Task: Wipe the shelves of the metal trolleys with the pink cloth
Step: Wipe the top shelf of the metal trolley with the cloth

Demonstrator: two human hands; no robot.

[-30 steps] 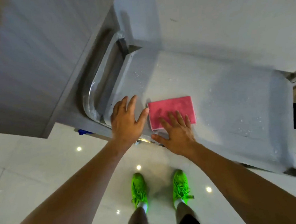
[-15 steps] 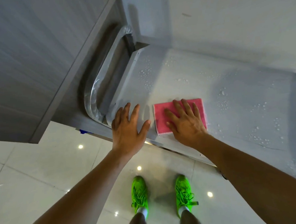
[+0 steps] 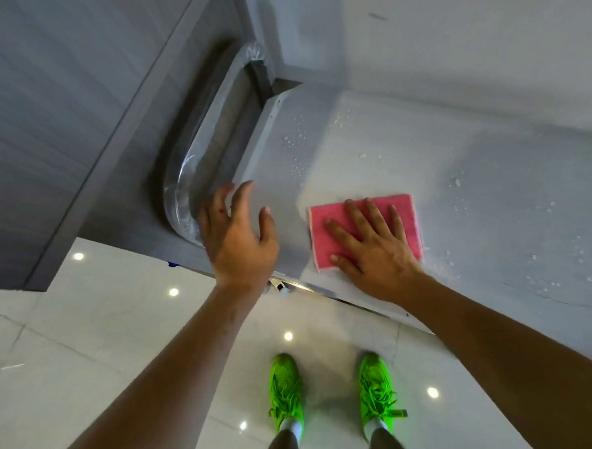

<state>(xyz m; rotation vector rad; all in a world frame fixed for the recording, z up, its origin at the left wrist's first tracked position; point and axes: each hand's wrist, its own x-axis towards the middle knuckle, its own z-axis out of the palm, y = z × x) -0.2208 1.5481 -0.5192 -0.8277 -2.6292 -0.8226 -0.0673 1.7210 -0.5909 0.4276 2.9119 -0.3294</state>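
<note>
View from a head camera looking straight down. Nearest are two bright green shoes (image 3: 334, 390) on a glossy white tiled floor (image 3: 88, 338) that reflects small ceiling lights. Two bare forearms reach forward from the lower corners.

Just beyond the shoes runs the near edge of a metal trolley shelf (image 3: 493, 214), a flat grey tray with a low raised lip. The left hand (image 3: 238, 234) hangs over its near-left corner, fingers spread apart and gripping nothing; whether it touches the metal cannot be told. To its right, the right hand (image 3: 371, 244) lies palm down, fingers splayed, pressing flat on the pink cloth (image 3: 363, 217). The cloth, folded into a neat rectangle, sits on the shelf near its front edge, a little left of middle.

The cloth looks light, soft and limp, likely damp. It should slide easily on wet steel under a flat palm, but would flop open if lifted by one corner; pinching a folded edge would keep it together.

Farther out, water droplets (image 3: 297, 148) bead on the shelf beyond and to the right. At far left a curved shiny trolley handle (image 3: 190, 195) loops beside a grey panel (image 3: 59, 116).
</note>
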